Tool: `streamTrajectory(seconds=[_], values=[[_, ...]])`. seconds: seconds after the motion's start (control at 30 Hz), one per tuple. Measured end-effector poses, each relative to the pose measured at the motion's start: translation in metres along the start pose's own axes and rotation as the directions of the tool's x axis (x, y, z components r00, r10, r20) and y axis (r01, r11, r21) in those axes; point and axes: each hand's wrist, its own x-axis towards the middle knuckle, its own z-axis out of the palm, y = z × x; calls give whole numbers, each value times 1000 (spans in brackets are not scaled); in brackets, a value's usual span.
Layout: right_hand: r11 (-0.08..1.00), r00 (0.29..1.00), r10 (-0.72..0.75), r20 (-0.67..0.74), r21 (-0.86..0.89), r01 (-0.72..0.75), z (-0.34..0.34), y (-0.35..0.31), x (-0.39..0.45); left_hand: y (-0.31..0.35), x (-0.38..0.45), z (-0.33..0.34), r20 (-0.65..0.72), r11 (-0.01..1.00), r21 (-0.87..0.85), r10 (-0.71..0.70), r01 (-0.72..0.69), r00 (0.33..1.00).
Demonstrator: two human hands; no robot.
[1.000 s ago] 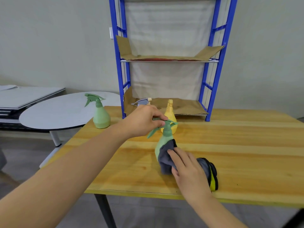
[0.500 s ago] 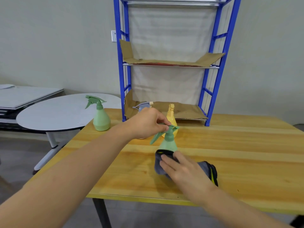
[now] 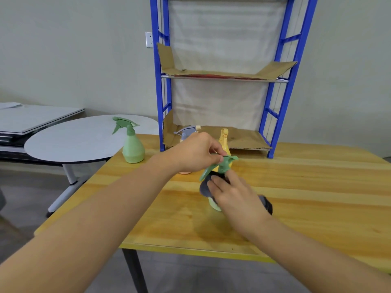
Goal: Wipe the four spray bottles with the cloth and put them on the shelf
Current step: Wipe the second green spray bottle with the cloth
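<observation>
A green spray bottle (image 3: 222, 166) stands on the wooden table (image 3: 306, 187), and my left hand (image 3: 195, 154) pinches its spray head. My right hand (image 3: 234, 195) presses a dark grey cloth (image 3: 204, 188) against the upper body of this bottle, hiding most of it. Behind my left hand stand a yellow bottle (image 3: 224, 137) and a bottle with a grey-blue spray head (image 3: 186, 132), both partly hidden. A second green bottle (image 3: 132, 144) stands at the table's far left corner. The blue shelf (image 3: 157, 85) rises at the back of the table.
Brown cardboard (image 3: 243, 137) lines the shelf's lower and middle levels. A round white table (image 3: 69, 142) and a flat grey slab (image 3: 31, 117) stand to the left, beyond the wooden table's edge. A wall socket (image 3: 149, 39) is left of the shelf.
My right hand has moved the cloth from the bottle's lower body up towards its neck. My left hand stays on the spray head. The camera has tilted up slightly.
</observation>
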Motion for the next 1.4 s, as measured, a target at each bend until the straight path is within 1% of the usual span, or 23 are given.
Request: streamTrajectory(seconds=[0.03, 0.1, 0.17, 0.2, 0.33, 0.37, 0.4, 0.47, 0.53, 0.67, 0.7, 0.8, 0.83, 0.87, 0.93, 1.0, 1.03, 1.13, 1.2, 1.23, 1.33, 1.37, 1.4], values=[[1000, 1000, 13, -13, -20, -13, 0, -2, -1, 0, 1, -1, 6, 1000, 0, -3, 3, 1000], [997, 996, -65, 56, -44, 67, 8, -15, -15, 1, 3, -2, 30, 1000, -9, -8, 8, 1000], [985, 969, -172, 175, 6, 173, 13, -23, -31, 2, 7, -2, 57, 1000, -21, -5, 6, 998], [982, 964, -189, 188, 51, 182, 12, -19, -33, 2, 8, -2, 67, 1000, -26, -6, 8, 998], [991, 1000, -18, 7, 132, 17, -3, 18, -22, 0, 11, -6, 89, 998, -58, -2, 7, 996], [991, 1000, -15, -10, 130, 16, -3, 22, -27, 0, 11, -8, 103, 997, -80, 1, 7, 995], [990, 998, -70, 7, 124, 69, 0, 22, -35, 0, 11, -9, 121, 994, -110, 1, 12, 993], [956, 959, -267, 95, 151, 251, 9, 16, -55, 0, 11, -11, 152, 988, -150, 3, 20, 988], [930, 932, -345, 110, 176, 324, 6, 23, -57, 1, 13, -15, 182, 991, -133, 20, 5, 983], [937, 988, -104, -114, 322, 136, -5, 43, -39, 4, 16, -17, 211, 995, -99, 50, -30, 976], [941, 986, -110, -123, 308, 143, -2, 41, -41, 3, 15, -17, 208, 995, -99, 54, -34, 977], [894, 939, -343, -1, 306, 327, 13, 25, -61, 0, 10, -17, 213, 994, -97, 59, -39, 975], [879, 927, -375, 19, 325, 349, 12, 28, -62, -3, 8, -18, 212, 994, -107, 51, -29, 976], [884, 936, -351, -1, 329, 332, 10, 35, -58, -5, 7, -18, 208, 992, -123, 42, -17, 977], [913, 973, -193, -125, 341, 225, 3, 48, -46, -10, 6, -18, 190, 990, -140, 30, -4, 981], [929, 976, -73, -207, 341, 142, 4, 53, -42, -12, 6, -15, 167, 990, -144, 34, -9, 985], [932, 976, -80, -201, 332, 144, 9, 49, -46, -13, 5, -13, 158, 988, -156, 34, -9, 987], [889, 945, -312, -99, 320, 327, 26, 34, -66, -13, 6, -11, 155, 982, -190, 29, 1, 988], [856, 924, -376, -70, 356, 375, 25, 37, -66, -13, 6, -11, 160, 981, -193, 24, 8, 987], [859, 938, -332, -103, 378, 346, 21, 41, -62, -12, 6, -11, 163, 981, -193, 23, 9, 986], [883, 974, -45, -220, 448, 142, 14, 52, -52, -11, 4, -10, 148, 982, -189, 24, 5, 989], [883, 975, 4, -222, 458, 101, 16, 49, -54, -11, 3, -10, 141, 981, -194, 24, 4, 990], [883, 977, -8, -212, 456, 107, 20, 45, -59, -11, 2, -9, 139, 980, -198, 24, 4, 990]])
